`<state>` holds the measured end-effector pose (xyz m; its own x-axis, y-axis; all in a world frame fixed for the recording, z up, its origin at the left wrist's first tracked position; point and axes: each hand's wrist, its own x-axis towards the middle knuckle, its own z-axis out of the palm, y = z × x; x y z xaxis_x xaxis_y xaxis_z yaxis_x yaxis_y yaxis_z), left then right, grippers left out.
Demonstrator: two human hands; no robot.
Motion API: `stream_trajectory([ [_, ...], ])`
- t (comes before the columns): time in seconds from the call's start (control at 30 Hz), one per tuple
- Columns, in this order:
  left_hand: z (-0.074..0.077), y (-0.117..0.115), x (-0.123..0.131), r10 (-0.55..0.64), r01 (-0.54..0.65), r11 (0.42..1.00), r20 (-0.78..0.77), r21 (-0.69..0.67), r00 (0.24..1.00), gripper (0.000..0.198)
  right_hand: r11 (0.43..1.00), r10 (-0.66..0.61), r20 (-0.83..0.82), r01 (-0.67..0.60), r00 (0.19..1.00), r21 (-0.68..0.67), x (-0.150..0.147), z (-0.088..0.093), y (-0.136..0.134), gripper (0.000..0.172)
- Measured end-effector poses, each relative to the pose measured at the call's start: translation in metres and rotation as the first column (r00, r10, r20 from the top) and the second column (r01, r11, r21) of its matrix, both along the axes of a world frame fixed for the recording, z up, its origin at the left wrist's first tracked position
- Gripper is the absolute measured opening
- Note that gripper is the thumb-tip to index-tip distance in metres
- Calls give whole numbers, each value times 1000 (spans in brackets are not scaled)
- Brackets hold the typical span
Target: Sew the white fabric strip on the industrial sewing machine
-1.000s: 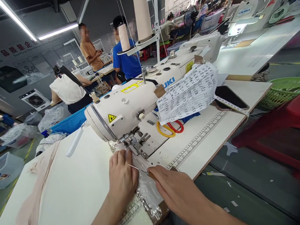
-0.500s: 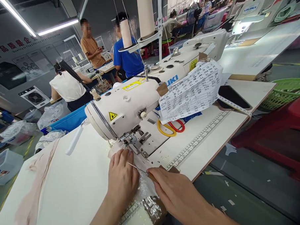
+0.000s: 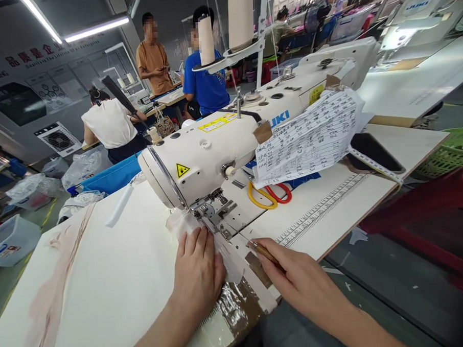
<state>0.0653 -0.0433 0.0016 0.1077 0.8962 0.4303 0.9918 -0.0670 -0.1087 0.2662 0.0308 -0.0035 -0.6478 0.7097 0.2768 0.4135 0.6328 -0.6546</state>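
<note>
Pressing flat on the desk (image 3: 117, 281), the left hand (image 3: 199, 274) lies with its fingers (image 3: 199, 241) stretched out close together on a strip of pale, sheer fabric (image 3: 227, 255), just near of the presser foot (image 3: 206, 213). That fabric is thin and whitish, bunched a little at the far left of the needle plate and running toward the near desk edge between the two hands. The right hand (image 3: 301, 280) sits just right of it, fingers (image 3: 276, 266) closed round a slim brown-handled tool (image 3: 263, 251) whose tip points at the plate. Over both looms the white sewing machine (image 3: 230, 148), a printed sheet (image 3: 310, 137) taped to its arm. Yellow and red scissors (image 3: 269, 195) lie beneath that sheet, a dark phone (image 3: 376, 152) further right. Brown tape (image 3: 237, 306) patches the near edge.

Containers now: far right, a green basket (image 3: 453, 151), contents not clear from here. Far left, a clear tub (image 3: 10, 239) on the floor, and a blue bin (image 3: 112, 176) behind the desk with crumpled plastic bags (image 3: 81, 167) beside it.
</note>
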Motion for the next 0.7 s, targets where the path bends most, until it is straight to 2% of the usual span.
stream_trajectory([
  [0.07,1,-1,3,11,-11,1000,1,-6,1000,36,1000,2,-4,-2,1000,-18,1,-2,0,22],
  [0.3,3,-4,2,14,-14,998,3,-65,1000,41,999,-20,-61,23,998,42,3,-14,-2,21],
  [0.7,3,-3,5,24,-23,998,9,-59,1000,38,998,-26,-55,29,998,49,4,-14,-1,22],
])
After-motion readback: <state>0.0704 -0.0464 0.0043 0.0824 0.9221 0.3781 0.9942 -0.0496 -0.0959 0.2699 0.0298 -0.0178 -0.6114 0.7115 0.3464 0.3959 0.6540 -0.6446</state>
